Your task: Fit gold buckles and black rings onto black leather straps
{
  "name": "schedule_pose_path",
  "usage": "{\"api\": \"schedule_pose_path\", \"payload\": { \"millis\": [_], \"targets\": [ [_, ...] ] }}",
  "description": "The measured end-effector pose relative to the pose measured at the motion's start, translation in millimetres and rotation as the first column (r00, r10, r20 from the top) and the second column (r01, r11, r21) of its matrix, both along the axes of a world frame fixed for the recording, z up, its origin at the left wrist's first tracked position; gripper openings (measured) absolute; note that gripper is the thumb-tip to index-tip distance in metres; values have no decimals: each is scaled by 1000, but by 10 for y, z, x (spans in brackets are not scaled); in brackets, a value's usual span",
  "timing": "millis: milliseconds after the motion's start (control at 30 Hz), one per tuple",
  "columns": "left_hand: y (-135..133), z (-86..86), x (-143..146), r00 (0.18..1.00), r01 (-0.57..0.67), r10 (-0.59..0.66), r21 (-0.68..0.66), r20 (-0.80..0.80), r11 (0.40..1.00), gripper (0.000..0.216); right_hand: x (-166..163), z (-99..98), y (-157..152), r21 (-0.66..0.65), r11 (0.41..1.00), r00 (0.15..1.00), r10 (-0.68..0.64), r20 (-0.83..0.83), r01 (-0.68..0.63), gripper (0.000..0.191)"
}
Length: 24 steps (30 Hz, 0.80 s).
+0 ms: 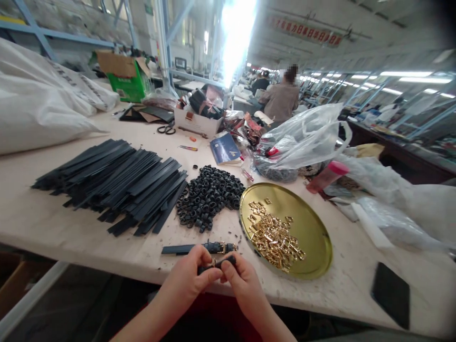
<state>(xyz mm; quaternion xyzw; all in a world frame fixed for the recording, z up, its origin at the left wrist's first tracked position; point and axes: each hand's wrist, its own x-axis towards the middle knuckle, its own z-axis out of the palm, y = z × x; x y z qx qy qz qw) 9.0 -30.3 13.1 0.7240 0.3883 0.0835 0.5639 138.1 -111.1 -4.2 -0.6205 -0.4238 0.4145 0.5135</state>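
My left hand and my right hand meet at the table's front edge, both pinched on a short dark strap with a gold buckle at its middle. Just beyond them a finished dark strap with a gold buckle lies flat on the table. A pile of black loops sits behind it. To the right, a round gold tray holds several gold buckles. A big heap of dark straps lies to the left.
White sacks fill the far left. Clear plastic bags and a pink bottle lie at the right, a black phone near the front right. Scissors, a white box and a blue booklet sit farther back. A person is seated beyond.
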Motion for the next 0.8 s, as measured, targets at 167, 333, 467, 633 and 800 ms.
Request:
{"api": "schedule_pose_path", "payload": {
  "millis": [167, 333, 467, 633, 800],
  "targets": [
    [60, -26, 77, 993, 88, -91, 41, 79, 995, 23, 641, -9, 219, -35, 998, 951, -35, 306, 48, 47],
    [116, -143, 67, 994, -51, 59, -82, 95, 995, 27, 1228, -63, 604, 18, 970, 722, -191, 665, 241, 25],
    [136, -187, 48, 986, -89, 105, -128, 128, 988, 27, 1149, -131, 928, 43, 982, 617, -151, 772, 186, 9],
    [114, -181, 25, 985, -115, 131, -136, 116, 984, 26, 1010, -253, 1157, 23, 976, 533, -138, 834, 217, 5],
    [110, -183, 29, 984, -120, 133, -108, 119, 987, 25, 1060, -243, 1163, 23, 978, 555, -137, 820, 207, 5]
  ]
}}
